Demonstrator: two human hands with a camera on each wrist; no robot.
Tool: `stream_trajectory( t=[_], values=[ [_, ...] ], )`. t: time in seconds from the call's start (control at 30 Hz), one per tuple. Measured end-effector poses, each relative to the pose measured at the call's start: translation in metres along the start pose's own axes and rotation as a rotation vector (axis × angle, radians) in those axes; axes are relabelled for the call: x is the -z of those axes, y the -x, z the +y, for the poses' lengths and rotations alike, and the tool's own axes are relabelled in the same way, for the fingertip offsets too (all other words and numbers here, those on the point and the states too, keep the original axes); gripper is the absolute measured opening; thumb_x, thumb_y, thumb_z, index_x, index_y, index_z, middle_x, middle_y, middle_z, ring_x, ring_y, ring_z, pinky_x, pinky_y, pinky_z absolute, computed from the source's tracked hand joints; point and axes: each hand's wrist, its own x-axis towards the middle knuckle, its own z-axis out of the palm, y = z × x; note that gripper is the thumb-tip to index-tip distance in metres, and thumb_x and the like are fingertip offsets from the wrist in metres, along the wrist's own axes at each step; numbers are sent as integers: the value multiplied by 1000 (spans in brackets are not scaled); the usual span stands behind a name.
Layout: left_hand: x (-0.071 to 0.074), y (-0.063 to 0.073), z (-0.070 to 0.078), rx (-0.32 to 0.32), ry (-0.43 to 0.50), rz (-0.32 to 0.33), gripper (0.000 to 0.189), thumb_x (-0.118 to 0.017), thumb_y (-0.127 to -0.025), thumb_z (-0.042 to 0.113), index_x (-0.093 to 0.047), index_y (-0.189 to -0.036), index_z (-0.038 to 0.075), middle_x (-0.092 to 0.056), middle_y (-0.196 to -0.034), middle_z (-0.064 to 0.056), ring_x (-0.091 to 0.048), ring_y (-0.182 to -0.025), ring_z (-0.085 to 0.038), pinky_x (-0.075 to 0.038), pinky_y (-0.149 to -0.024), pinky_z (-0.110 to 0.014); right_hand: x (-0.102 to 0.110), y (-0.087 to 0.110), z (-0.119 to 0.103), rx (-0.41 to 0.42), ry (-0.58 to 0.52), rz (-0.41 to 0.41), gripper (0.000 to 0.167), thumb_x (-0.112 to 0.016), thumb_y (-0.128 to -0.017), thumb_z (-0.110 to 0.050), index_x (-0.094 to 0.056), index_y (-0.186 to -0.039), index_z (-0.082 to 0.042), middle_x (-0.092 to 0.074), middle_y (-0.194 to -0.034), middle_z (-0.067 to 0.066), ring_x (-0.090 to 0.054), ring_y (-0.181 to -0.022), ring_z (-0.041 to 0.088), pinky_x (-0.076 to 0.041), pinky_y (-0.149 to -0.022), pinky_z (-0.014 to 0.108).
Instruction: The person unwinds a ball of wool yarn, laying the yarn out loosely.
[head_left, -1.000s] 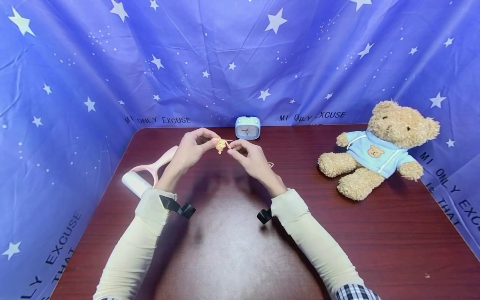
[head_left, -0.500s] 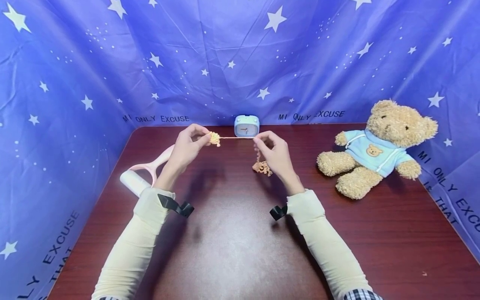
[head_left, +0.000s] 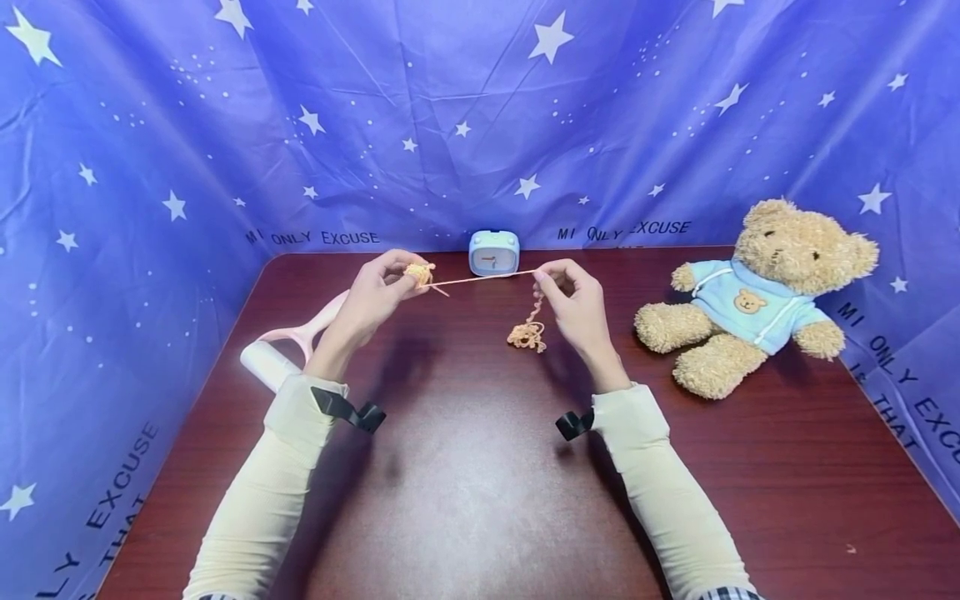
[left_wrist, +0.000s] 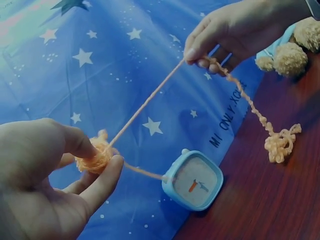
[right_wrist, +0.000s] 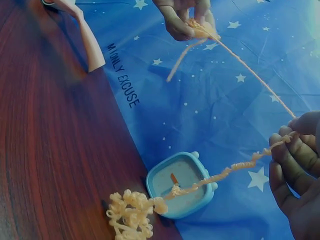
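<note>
My left hand [head_left: 378, 292] pinches a small wound bundle of orange yarn [left_wrist: 95, 156] between thumb and fingers. A short loose tail of yarn [right_wrist: 181, 59] sticks out from the bundle. From there a single strand [left_wrist: 147, 102] runs taut across to my right hand [head_left: 573, 308], whose thumb and fingertips pinch it. Below the right fingers hangs a knotted, twisted length of the same yarn [left_wrist: 244, 95]. It ends in a loose, loopy clump [head_left: 528, 337] low over the table.
A pale blue alarm clock [head_left: 494, 253] stands at the table's back edge behind the strand. A teddy bear in a blue hoodie [head_left: 757, 300] sits at the right. Left of my left forearm lies a lint roller [head_left: 272, 365] with a pink handle. A starry blue curtain surrounds the table [head_left: 480, 500].
My right hand has moved right, away from the left, drawing the strand out between them. The knotted length and clump now hang in sight. The left hand has shifted slightly left and turned the bundle.
</note>
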Motion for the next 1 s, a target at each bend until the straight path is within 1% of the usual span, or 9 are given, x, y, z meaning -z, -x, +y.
stream_trajectory(
  t=[0.07,0.2,0.27,0.4,0.47,0.67,0.8,0.9,1.0],
  values=[
    [0,-1,-1,7,46,38,17,-50,-92,-8,-52,-109,-4,-55,-108,-14,-63,-92,-16,-57,-86,-27,3,0,3,1,-6,10,15,-61,-92,-4,-63,-95,10,-61,-79,31,-61,-69,35,-49,-58,16],
    [1,-2,-3,15,77,95,17,-52,-91,-9,-45,-102,3,-52,-102,-10,-63,-81,-10,-59,-83,-29,9,-1,7,9,-21,33,14,-61,-91,-2,-62,-95,11,-61,-78,29,-62,-66,23,-51,-60,17],
    [2,-3,-3,9,62,113,21,-51,-90,-9,-44,-106,3,-50,-100,-9,-63,-78,-9,-60,-81,-29,12,-1,9,12,-20,44,14,-61,-91,-1,-62,-95,12,-62,-77,28,-62,-65,18,-50,-60,16],
    [3,-2,-2,-8,-9,110,33,-48,-90,-9,-51,-121,1,-52,-97,-9,-61,-77,-10,-60,-77,-25,19,-2,8,4,-19,65,15,-61,-91,-2,-62,-96,12,-62,-78,28,-61,-65,18,-49,-58,17],
    [3,-2,-2,-9,-43,103,34,-48,-91,-7,-54,-123,0,-55,-97,-8,-61,-78,-11,-60,-77,-25,22,-2,8,-3,-23,81,15,-61,-91,-1,-62,-97,13,-61,-78,28,-61,-65,19,-50,-59,16],
    [3,-2,-1,17,-15,154,12,-51,-90,-6,-50,-101,-1,-56,-97,-7,-63,-79,-10,-59,-79,-22,32,-3,11,1,-39,136,16,-61,-91,0,-61,-96,14,-61,-75,24,-61,-63,14,-49,-59,14],
    [4,-4,-1,38,42,207,17,-51,-89,-9,-44,-95,5,-51,-96,-8,-63,-79,-10,-58,-79,-21,36,-4,13,10,-60,173,14,-61,-90,1,-61,-95,15,-62,-72,17,-61,-62,11,-48,-57,13],
    [6,-5,-2,34,51,236,18,-53,-90,-7,-44,-99,5,-53,-94,-7,-64,-77,-10,-59,-79,-25,39,-4,15,16,-72,199,15,-61,-90,1,-60,-95,16,-63,-71,10,-61,-61,9,-49,-57,13],
    [8,-4,-2,14,-13,267,20,-54,-92,-3,-49,-111,0,-57,-91,-4,-65,-74,-9,-60,-74,-25,42,-5,16,15,-89,222,17,-61,-90,1,-59,-95,17,-63,-71,5,-61,-61,8,-53,-60,15]
  ],
)
